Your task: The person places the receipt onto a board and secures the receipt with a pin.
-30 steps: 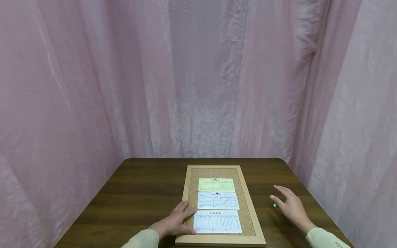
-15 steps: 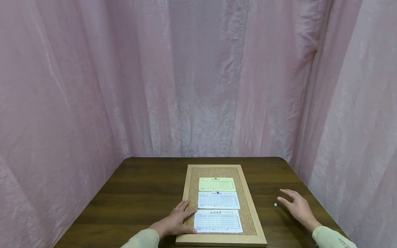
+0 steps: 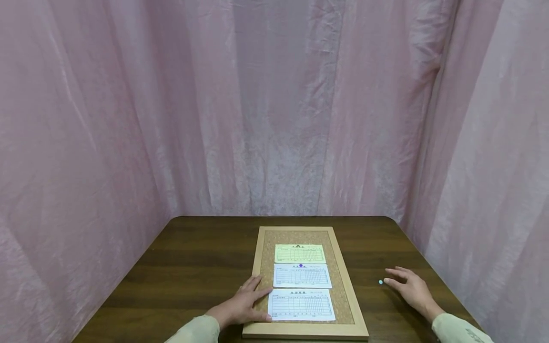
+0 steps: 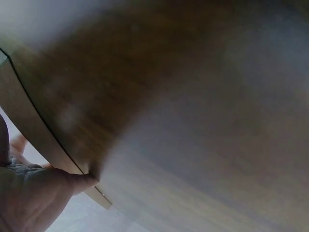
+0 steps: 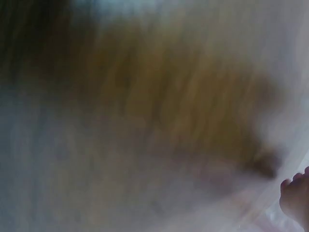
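Note:
A wood-framed cork board (image 3: pixel 343 290) lies flat on the table. On it three printed slips line up: a yellow-green slip (image 3: pixel 300 255) at the far end, a white middle slip (image 3: pixel 302 277) and a white near slip (image 3: pixel 301 307). A round purple pin head (image 3: pixel 300 266) shows at the middle slip's top edge, and a dark pin head (image 3: pixel 298 246) at the yellow-green one's. My left hand (image 3: pixel 242 306) rests spread on the board's left frame, thumb at the near slip's corner. My right hand (image 3: pixel 413 289) hovers with thumb tip right at a small light-blue round pin head (image 3: pixel 380 282).
The dark wooden table (image 3: pixel 197 267) extends on both sides of the board. Pink-grey curtains (image 3: pixel 279 119) hang behind and along both sides. Both wrist views are largely blurred.
My right hand moved right, away from the light-blue pin head, then lowered so its thumb tip came right at it. My left hand stayed on the board.

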The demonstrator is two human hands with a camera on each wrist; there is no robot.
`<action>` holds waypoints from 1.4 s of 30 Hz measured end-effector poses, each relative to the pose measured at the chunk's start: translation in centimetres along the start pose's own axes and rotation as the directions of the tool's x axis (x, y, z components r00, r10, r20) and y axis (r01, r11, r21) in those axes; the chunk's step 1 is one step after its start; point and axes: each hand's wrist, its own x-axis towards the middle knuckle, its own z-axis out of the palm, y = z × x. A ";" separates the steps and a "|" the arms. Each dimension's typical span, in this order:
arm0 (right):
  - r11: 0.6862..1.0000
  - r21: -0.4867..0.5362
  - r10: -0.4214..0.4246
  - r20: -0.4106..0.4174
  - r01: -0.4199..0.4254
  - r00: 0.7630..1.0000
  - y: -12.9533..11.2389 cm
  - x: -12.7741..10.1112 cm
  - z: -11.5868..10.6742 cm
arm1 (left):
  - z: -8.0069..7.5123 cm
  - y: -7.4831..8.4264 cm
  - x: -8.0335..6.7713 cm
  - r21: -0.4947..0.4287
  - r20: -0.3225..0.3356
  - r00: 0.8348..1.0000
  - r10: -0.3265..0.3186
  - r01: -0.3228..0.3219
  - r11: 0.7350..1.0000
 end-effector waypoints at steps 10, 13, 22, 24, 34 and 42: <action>0.994 0.018 0.107 -0.065 -0.106 0.992 -1.0 -0.5 1.7 | -0.1 0.0 0.0 0.009 0.000 1.000 0.005 -0.005 1.000; 0.992 0.006 0.128 -0.127 -0.128 0.984 -1.5 -0.7 2.1 | -0.1 0.0 0.0 0.014 0.003 1.000 0.005 -0.005 1.000; 0.979 -0.037 0.185 -0.235 -0.199 0.954 -3.1 -1.1 4.1 | 0.0 -0.1 -0.1 0.011 0.001 1.000 0.007 -0.007 1.000; 0.974 -0.024 0.216 -0.224 -0.227 0.950 -3.4 -1.2 4.5 | 0.0 -0.1 -0.1 0.011 0.001 1.000 0.009 -0.009 1.000; 0.956 -0.057 0.267 -0.236 -0.288 0.934 -3.7 -1.0 5.5 | 0.0 -0.3 0.0 0.020 -0.005 1.000 0.023 -0.023 1.000; 0.953 -0.056 0.274 -0.262 -0.298 0.926 -3.4 -0.9 6.0 | 0.1 -0.3 0.1 0.022 0.006 1.000 0.011 -0.011 1.000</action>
